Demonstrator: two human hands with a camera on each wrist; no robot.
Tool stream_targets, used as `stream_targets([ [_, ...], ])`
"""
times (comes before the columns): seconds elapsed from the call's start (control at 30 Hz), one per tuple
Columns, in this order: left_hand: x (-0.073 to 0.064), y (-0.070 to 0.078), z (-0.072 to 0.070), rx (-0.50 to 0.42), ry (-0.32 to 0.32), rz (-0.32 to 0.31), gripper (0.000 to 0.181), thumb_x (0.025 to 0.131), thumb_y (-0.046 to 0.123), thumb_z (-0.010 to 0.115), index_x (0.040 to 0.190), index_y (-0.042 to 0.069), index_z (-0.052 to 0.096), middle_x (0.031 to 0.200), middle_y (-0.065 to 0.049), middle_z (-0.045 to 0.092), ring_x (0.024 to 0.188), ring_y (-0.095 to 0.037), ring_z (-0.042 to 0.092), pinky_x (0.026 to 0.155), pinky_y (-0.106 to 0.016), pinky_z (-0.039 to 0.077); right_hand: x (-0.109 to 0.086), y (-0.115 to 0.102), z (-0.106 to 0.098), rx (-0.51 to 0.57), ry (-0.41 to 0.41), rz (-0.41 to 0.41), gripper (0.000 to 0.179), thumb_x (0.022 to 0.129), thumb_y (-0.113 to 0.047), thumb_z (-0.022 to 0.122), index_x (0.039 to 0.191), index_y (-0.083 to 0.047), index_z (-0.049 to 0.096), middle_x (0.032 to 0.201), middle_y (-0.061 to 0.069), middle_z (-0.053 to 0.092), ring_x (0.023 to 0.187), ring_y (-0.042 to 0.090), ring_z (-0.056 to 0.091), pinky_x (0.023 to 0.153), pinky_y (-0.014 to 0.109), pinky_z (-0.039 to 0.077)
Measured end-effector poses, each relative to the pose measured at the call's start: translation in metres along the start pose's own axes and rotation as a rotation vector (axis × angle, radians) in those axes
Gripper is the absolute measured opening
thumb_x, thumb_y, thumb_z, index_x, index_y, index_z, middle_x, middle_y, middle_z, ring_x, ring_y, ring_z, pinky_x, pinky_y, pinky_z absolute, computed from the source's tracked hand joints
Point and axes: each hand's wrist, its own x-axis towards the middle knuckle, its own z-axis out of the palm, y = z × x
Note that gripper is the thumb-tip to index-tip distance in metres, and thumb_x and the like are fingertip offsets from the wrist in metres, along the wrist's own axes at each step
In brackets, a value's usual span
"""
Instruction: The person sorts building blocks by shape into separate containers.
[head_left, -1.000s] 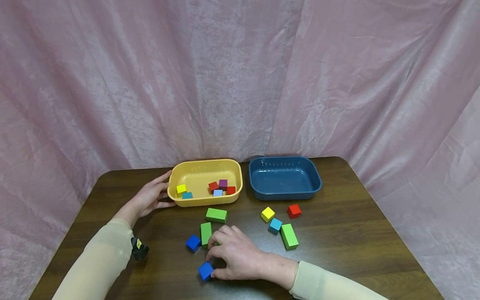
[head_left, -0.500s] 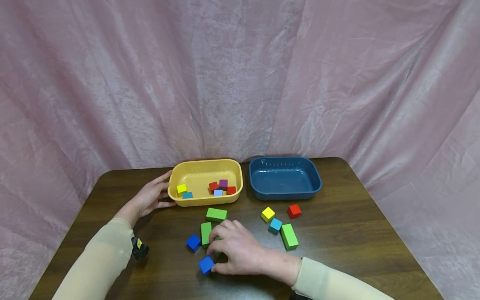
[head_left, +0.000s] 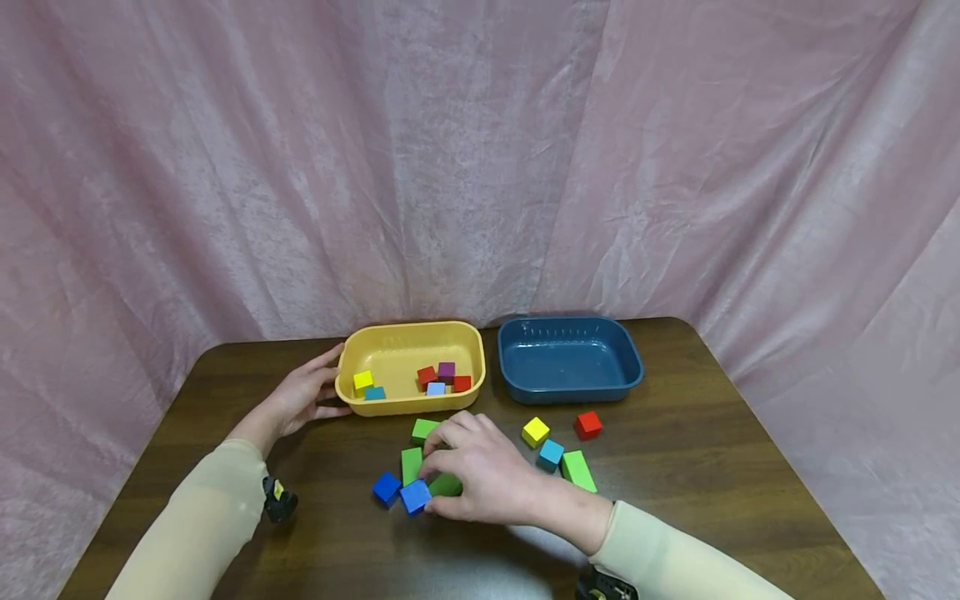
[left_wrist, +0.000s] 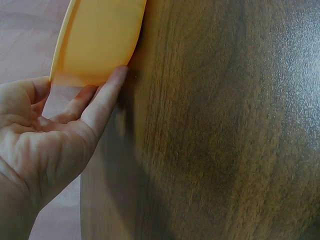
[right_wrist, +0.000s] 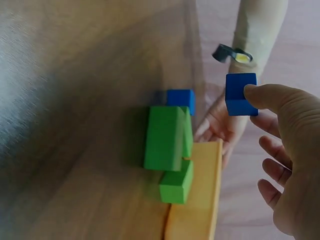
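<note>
My right hand point(head_left: 491, 473) pinches a blue cube point(head_left: 416, 497) between thumb and fingers. In the right wrist view that blue cube point(right_wrist: 240, 107) is held off the table. Another blue cube point(head_left: 386, 488) lies just to its left. Green blocks sit around and under the right hand: one green block point(head_left: 412, 465) beside the fingers, another green block point(head_left: 423, 430) behind it, and a third point(head_left: 446, 485) partly hidden by the hand. My left hand point(head_left: 296, 398) holds the left end of the yellow tray point(head_left: 412, 406), fingertips against its rim and side in the left wrist view.
Inside the yellow tray lie several cubes, such as a purple cube point(head_left: 446, 371). A dark blue tray point(head_left: 570, 395) stands to its right. In front of it are a yellow cube point(head_left: 536, 432), a red cube point(head_left: 588, 425), a light blue cube point(head_left: 550, 454) and a green block point(head_left: 577, 472).
The right hand has lifted the blue cube and carried it away from me, over the spot among the green blocks. The left hand stays at the yellow tray.
</note>
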Motion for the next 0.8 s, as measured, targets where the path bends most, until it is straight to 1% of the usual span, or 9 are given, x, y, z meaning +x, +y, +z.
stream_targets([
  [0.23,0.0,-0.001,-0.001,0.002,0.002,0.004,0.063,0.112,0.021,0.04,0.166,0.033,0.009,0.161,-0.024,0.027,0.121,-0.032,0.059,0.098,-0.057,0.052,0.004,0.004,-0.014,-0.035,0.07,0.023,0.029,0.082,-0.047,0.084,0.106,-0.031,0.078,0.117,-0.012,0.057,0.115,0.011,0.045,0.092,0.031,0.043],
  [0.47,0.0,-0.002,-0.001,0.001,0.005,0.002,0.062,0.112,0.022,0.039,0.166,0.033,0.009,0.162,-0.023,0.027,0.121,-0.031,0.059,0.098,-0.056,0.052,0.012,0.009,-0.023,-0.07,0.139,0.016,0.029,0.082,-0.047,0.084,0.104,-0.029,0.078,0.115,-0.01,0.059,0.115,0.013,0.047,0.093,0.034,0.043],
  [0.7,0.0,-0.002,-0.001,-0.005,0.005,0.0,0.062,0.112,0.023,0.039,0.166,0.035,0.009,0.164,-0.022,0.023,0.125,-0.033,0.056,0.098,-0.056,0.053,0.023,0.013,-0.034,-0.081,0.154,0.038,0.03,0.08,-0.046,0.085,0.104,-0.028,0.079,0.117,-0.008,0.06,0.117,0.014,0.046,0.091,0.033,0.042],
  [0.8,0.001,-0.002,-0.001,-0.007,0.004,-0.002,0.062,0.112,0.023,0.04,0.165,0.035,0.01,0.164,-0.022,0.023,0.126,-0.034,0.055,0.099,-0.057,0.052,0.028,0.015,-0.038,-0.091,0.168,0.035,0.029,0.081,-0.046,0.085,0.104,-0.029,0.079,0.118,-0.007,0.06,0.117,0.015,0.046,0.089,0.033,0.041],
])
